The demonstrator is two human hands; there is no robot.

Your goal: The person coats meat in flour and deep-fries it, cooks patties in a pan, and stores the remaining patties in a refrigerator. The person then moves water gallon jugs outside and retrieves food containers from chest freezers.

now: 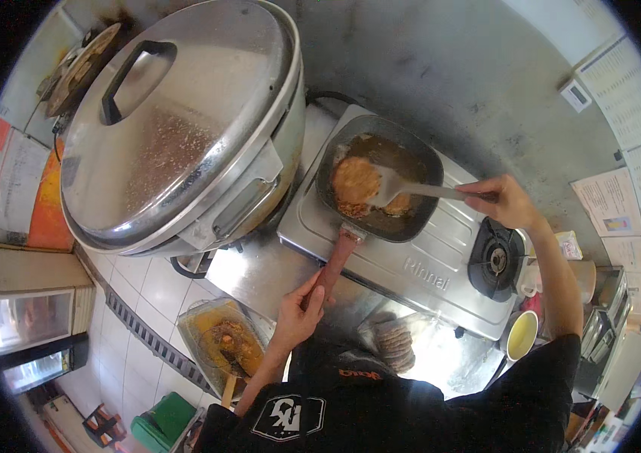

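My left hand (302, 311) grips the reddish-brown handle of a square dark frying pan (436, 170), which sits on the left side of a Rinnai gas stove (411, 266). In my right hand (504, 201) is a spatula (428, 191), its blade inside the pan against a round browned patty (356, 180). Another browned piece (397, 206) lies partly under the spatula, with dark oily liquid around it. Below the stove, a row of stacked round patties (394, 342) rests near my body, apparently in a clear bag or wrap.
A large lidded metal pot (184, 130) stands left of the stove. The bare right burner (497, 259) is under my right forearm. A tray of orange-brown food (207, 323) lies at lower left, and a pot with yellow contents (522, 336) at right. Behind the stove rises a wall.
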